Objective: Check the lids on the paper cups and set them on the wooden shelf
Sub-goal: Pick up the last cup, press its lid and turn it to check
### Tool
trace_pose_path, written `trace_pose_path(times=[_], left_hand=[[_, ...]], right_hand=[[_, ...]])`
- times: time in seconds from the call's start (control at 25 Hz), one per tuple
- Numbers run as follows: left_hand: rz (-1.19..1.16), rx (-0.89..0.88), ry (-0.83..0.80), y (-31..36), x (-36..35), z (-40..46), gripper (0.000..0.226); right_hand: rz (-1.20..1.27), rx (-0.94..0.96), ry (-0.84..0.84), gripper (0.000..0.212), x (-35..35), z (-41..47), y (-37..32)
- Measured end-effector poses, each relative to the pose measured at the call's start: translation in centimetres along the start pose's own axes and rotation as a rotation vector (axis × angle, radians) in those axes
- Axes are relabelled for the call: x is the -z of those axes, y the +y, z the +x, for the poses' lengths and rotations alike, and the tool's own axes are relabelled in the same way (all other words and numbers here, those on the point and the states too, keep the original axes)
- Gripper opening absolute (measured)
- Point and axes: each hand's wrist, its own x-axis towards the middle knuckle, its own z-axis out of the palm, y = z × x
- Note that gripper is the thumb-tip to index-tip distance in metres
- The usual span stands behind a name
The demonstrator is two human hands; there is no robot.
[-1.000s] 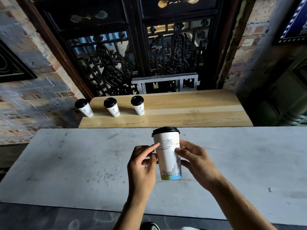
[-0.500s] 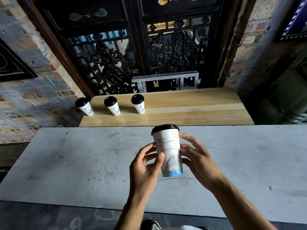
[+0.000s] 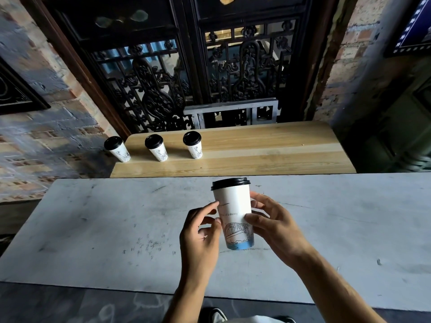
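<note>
Holding a lidded paper cup [image 3: 234,216] upright above the bench [image 3: 93,229], left hand [image 3: 200,236] and right hand [image 3: 277,229] grips pinching its sides; 3 cups [image 3: 158,148] on far wooden shelf [image 3: 256,150].

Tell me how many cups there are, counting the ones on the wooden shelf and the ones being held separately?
Cups on the wooden shelf: 3
Cups held in the hands: 1, between left hand and right hand
Total: 4, each with a black lid
</note>
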Motion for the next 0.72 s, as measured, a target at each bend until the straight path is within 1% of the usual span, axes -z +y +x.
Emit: trace_pose_path(times=[0.12, 0.2, 0.28, 0.32, 0.44, 0.48, 0.56, 0.72], left_hand=[[-0.021, 0.028, 0.014, -0.1, -0.2, 0.2, 0.044], [-0.06, 0.082, 0.029, -0.1, -0.3, 0.2, 0.035], [-0.114, 0.132, 0.018, 0.1, -0.3, 0.0, 0.023], [-0.138, 0.15, 0.0, 0.3, -0.3, -0.1, 0.022], [-0.136, 0.139, -0.085, 0.5, -0.4, -0.2, 0.046], [-0.12, 0.133, -0.1, 0.5, -0.4, -0.2, 0.049], [-0.088, 0.132, -0.099, 0.4, -0.5, -0.2, 0.042], [-0.017, 0.113, -0.048, 0.0, -0.4, -0.3, 0.023]], right_hand=[[0.001, -0.008, -0.014, 0.061, -0.1, -0.1, -0.2], [-0.014, -0.014, -0.047, 0.061, -0.2, -0.1, -0.5], [-0.034, 0.0, -0.046, 0.051, -0.3, -0.1, -0.8], [-0.039, 0.008, -0.033, 0.045, -0.3, -0.1, -1.0], [-0.029, 0.001, 0.011, 0.037, -0.2, 0.0, -1.0], [-0.029, -0.005, 0.02, 0.037, -0.2, 0.0, -0.9], [-0.022, -0.002, 0.03, 0.038, -0.1, 0.1, -0.5], [-0.03, 0.024, 0.031, 0.05, 0.6, 0.4, 0.1]])
